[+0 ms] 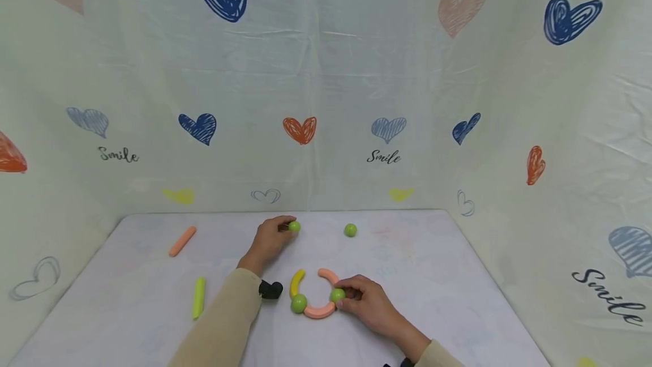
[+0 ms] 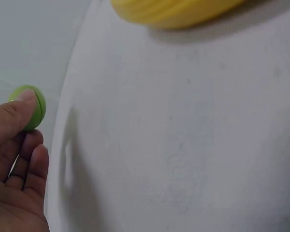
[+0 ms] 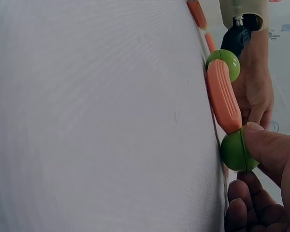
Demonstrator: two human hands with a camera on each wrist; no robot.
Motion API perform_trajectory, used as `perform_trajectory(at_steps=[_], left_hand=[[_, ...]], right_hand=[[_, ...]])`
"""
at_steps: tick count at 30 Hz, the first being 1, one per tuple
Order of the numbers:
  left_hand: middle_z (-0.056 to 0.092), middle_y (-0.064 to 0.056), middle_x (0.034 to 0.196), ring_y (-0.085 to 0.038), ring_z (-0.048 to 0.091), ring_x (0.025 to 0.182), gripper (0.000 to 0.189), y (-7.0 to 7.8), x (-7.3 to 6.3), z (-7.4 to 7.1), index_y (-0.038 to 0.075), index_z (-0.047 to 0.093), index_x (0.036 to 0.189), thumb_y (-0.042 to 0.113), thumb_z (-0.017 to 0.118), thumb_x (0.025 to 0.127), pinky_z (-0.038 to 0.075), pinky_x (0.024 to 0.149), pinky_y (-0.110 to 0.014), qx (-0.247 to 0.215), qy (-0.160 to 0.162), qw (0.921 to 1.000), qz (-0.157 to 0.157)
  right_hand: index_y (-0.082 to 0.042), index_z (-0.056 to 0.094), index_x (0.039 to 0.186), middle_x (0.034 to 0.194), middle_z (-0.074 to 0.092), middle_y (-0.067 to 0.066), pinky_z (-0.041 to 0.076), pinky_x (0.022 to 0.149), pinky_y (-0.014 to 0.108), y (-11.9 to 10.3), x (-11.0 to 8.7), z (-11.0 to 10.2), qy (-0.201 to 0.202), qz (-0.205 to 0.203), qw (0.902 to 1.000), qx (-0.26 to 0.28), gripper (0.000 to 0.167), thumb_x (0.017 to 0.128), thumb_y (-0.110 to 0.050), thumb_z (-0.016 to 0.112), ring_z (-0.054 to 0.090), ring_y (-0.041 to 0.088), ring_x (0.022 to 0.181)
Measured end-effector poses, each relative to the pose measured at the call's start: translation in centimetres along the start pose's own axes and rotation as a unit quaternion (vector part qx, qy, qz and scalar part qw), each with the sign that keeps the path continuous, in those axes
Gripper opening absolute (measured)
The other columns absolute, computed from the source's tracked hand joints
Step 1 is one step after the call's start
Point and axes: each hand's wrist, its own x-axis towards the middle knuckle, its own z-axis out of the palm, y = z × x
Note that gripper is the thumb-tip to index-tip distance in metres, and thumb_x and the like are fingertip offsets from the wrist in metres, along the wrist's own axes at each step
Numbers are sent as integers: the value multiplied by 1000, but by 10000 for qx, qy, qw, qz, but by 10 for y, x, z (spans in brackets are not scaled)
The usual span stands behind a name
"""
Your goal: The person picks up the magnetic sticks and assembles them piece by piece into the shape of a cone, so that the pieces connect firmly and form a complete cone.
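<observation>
Near the far edge of the table, my left hand [image 1: 270,241] pinches a green ball [image 1: 294,226] between thumb and fingers. The left wrist view shows a seam around that green ball [image 2: 37,108]. My right hand [image 1: 373,306] pinches another green ball [image 1: 338,296] in a partial ring. That ring also has a yellow curved piece [image 1: 296,284], a green ball [image 1: 299,303] at lower left, a lower salmon curved piece [image 1: 320,312] and an upper salmon curved piece [image 1: 328,276]. Its top has a gap. In the right wrist view, the grooved salmon piece [image 3: 224,99] spans between two green balls.
A loose green ball [image 1: 350,230] lies at the back, right of my left hand. On the left are an orange straight rod [image 1: 182,241] and a yellow-green straight rod [image 1: 198,298]. A heart-printed curtain [image 1: 346,84] stands behind the white table [image 1: 433,276].
</observation>
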Motion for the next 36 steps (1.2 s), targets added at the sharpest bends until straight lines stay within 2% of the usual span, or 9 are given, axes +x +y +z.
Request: perform_trajectory(at_steps=[3,9,14,22,27,36], left_hand=[[72,-11,127,-29,67,117,43,4,-4,0,10,69,138,10,78,95,54,104,-47,-60,2,9999,106],[68,-11,135,-30,66,122,45,11,-14,3,14,70,138,9,79,94,55,105,-45,-218,47,9997,101],[66,-10,136,-28,67,119,45,17,-23,5,16,71,137,7,79,94,57,102,-44,-296,-2,9994,176],[67,-4,130,-21,64,110,43,24,-38,10,20,72,136,12,80,95,57,96,-40,-301,-234,9988,311],[70,-2,120,-19,64,105,39,26,-49,14,19,74,133,15,80,94,57,93,-39,-160,-421,9984,335],[70,-1,120,-18,63,101,37,20,-71,24,18,75,132,22,80,95,57,89,-38,104,-693,9970,330]], right_hand=[[-17,78,118,99,68,-5,51,73,20,0,0,0,21,10,10000,-4,30,90,-21,85,59,4,85],[-16,79,118,98,68,-3,49,72,21,-2,-1,0,25,58,10000,-25,30,89,-19,85,58,5,85],[-18,78,119,98,68,-6,50,72,21,-2,0,0,16,91,9999,-143,30,90,-21,85,58,5,85],[-18,78,119,99,68,-4,50,73,21,-2,2,0,5,76,9998,-187,29,91,-22,84,58,6,85],[-19,79,118,99,68,-3,49,73,21,-2,3,0,9,77,9997,-217,29,90,-22,84,58,7,85],[-17,79,118,99,68,-4,49,72,21,-2,3,0,25,33,9998,-212,29,90,-21,84,58,5,84]])
